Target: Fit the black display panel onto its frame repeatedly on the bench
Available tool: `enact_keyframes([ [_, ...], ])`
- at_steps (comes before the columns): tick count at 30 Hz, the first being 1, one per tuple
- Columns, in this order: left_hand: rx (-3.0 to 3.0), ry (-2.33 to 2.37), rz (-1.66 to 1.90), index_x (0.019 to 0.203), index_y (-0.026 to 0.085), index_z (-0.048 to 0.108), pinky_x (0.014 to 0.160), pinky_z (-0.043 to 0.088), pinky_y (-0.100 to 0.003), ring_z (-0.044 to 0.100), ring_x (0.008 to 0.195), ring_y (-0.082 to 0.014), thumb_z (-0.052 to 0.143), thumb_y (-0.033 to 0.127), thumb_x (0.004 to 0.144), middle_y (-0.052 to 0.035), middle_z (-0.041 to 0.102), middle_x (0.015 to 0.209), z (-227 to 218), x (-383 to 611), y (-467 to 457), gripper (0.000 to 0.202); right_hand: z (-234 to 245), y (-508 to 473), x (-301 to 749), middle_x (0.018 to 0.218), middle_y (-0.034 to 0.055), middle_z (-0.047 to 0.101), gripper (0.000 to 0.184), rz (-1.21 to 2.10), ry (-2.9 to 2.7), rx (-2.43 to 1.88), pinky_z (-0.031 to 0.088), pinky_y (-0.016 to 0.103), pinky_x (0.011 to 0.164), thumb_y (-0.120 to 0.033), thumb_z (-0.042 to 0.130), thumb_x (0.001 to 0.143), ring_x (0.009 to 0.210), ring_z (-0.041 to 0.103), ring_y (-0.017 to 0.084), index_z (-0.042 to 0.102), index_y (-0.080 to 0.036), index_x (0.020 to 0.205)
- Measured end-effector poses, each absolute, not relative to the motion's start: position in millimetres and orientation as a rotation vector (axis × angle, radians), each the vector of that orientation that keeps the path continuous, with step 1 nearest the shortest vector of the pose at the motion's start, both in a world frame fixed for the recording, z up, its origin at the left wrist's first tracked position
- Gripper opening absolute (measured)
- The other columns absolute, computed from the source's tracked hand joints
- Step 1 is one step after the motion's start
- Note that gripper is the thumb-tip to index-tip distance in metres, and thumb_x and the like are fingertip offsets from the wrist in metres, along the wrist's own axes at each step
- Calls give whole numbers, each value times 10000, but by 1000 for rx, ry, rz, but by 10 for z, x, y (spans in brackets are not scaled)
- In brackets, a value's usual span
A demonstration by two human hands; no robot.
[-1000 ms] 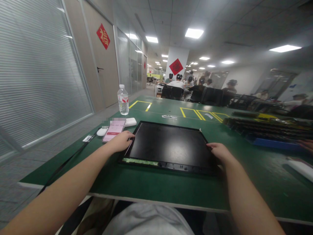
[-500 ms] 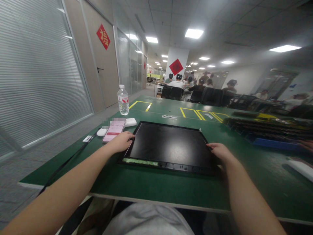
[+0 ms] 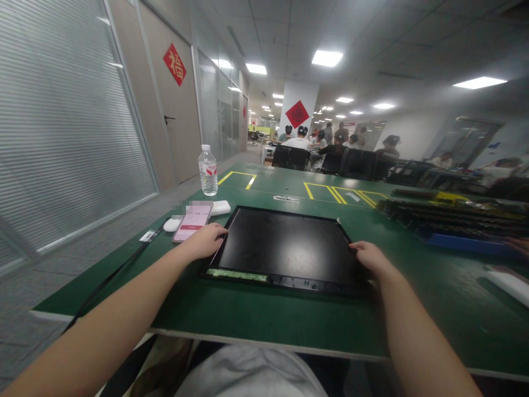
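A black LCD screen panel [image 3: 285, 242] lies face up in front of me, with a thin black frame round it. Along its near edge runs a green circuit board strip [image 3: 237, 274] on the left part. My left hand [image 3: 209, 240] grips the panel's left edge, fingers closed on the frame. On the opposite side my right hand [image 3: 370, 256] pinches the right edge between thumb and fingers; some of its fingertips are hidden under the rim. Both forearms reach in from the bottom corners.
Left of the panel lie a phone [image 3: 193, 220], a white mouse-like object [image 3: 171, 224] and a white case [image 3: 221, 208]. A water bottle [image 3: 208, 172] stands behind them. Stacked dark panels [image 3: 450, 215] are at right, beside another person's hand [image 3: 519, 246]. The green table [image 3: 264, 322] carries yellow tape marks.
Almost nothing differs. Both hands keep their places on the panel's edges, and the view has tilted very slightly.
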State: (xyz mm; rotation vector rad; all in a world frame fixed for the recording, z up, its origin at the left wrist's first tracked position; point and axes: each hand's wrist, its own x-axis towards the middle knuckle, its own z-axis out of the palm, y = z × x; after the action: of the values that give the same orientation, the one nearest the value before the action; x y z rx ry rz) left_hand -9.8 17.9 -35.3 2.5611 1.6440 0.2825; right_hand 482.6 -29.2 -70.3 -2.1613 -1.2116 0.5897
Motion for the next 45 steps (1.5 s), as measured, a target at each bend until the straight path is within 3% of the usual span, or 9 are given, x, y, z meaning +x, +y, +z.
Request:
enact_keyframes([
  [5, 2517, 1649, 350, 1134, 183, 745, 1004, 477, -352, 657, 1115, -282, 464, 229, 814, -120, 710, 1216, -341, -106, 167, 428, -705, -297, 4835, 1013, 105, 744, 417, 466, -1297, -2212, 517, 278, 800, -3, 550, 653, 919, 687, 229, 753, -174, 975],
  [17, 2494, 1656, 422, 1052, 189, 770, 1007, 480, -372, 666, 1106, -295, 500, 199, 769, -123, 734, 1166, -359, -104, 178, 391, -803, -279, 4894, 933, 89, 755, 443, 619, -1219, -2102, 525, 261, 744, -14, 509, 647, 836, 702, 199, 755, -166, 983],
  [27, 2492, 1676, 402, 1135, 176, 735, 1025, 460, -340, 643, 1150, -274, 499, 133, 790, -126, 713, 1205, -362, -91, 137, 420, -855, -248, 4976, 861, 108, 748, 284, 618, -1274, -2026, 523, 302, 747, -64, 619, 620, 841, 701, 247, 776, -186, 823],
  [38, 2454, 1722, 410, 1323, 137, 615, 1100, 383, -342, 523, 1324, -244, 409, 55, 826, -137, 617, 1377, -465, -2, 140, 544, -787, -251, 4893, 865, 103, 746, 311, 525, -1287, -2174, 519, 309, 771, -113, 607, 655, 862, 698, 248, 774, -199, 902],
  [45, 2281, 1665, 511, 1318, 180, 619, 1051, 440, -344, 591, 1253, -238, 415, 65, 803, -95, 633, 1367, -406, -17, 116, 566, -766, -256, 4885, 884, 98, 751, 277, 458, -1338, -2196, 512, 294, 775, -134, 630, 651, 893, 698, 251, 775, -201, 878],
])
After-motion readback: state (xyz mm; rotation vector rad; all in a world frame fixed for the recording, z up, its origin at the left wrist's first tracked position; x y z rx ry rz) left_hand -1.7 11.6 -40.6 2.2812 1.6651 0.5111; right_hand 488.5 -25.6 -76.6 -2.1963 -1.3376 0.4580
